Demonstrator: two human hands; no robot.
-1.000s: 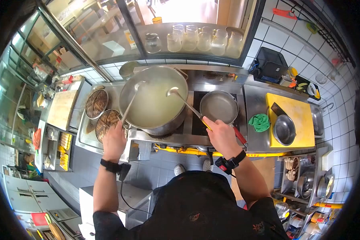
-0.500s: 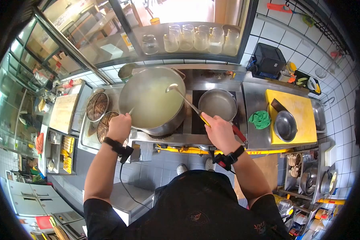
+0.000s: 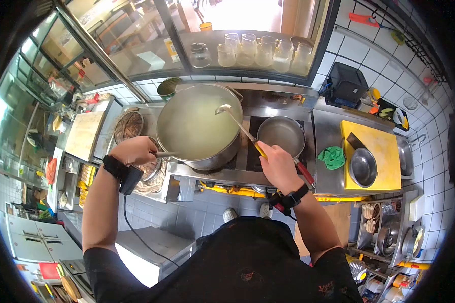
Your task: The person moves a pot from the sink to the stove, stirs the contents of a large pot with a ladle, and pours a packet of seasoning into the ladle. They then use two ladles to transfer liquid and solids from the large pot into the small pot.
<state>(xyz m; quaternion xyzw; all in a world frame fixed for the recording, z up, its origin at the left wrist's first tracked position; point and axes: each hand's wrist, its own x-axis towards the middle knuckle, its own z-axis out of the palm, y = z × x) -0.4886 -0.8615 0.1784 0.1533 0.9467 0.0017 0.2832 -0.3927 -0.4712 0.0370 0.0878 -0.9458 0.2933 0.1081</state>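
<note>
Steel cooking surface [image 3: 323,126] runs left to right under a glazed window. Big stockpot [image 3: 199,126] sits at its middle on a burner, filled near the brim with pale cloudy broth. Yellow board [image 3: 379,144] lies on the right end of the surface and carries a metal bowl [image 3: 363,166]. Wooden board [image 3: 83,135] lies at the far left, with a round mesh basket [image 3: 128,126] between it and the pot. Frying pan [image 3: 282,135] stands just right of the stockpot, bare inside, its red handle pointing toward the person. Row of glass jars [image 3: 258,50] stands on the ledge behind. Green cloth [image 3: 331,156] lies crumpled between pan and yellow board. Ladle [image 3: 237,126] slants across the pot's right rim, its cup above the broth. Right hand [image 3: 277,164] grips the ladle's yellow end, fingers wrapped around it, in front of the pan. Left hand [image 3: 134,150] is at the pot's left side, outside the wall, fingers closed on a thin metal handle [image 3: 166,154] that points at the pot; its working end cannot be made out.
</note>
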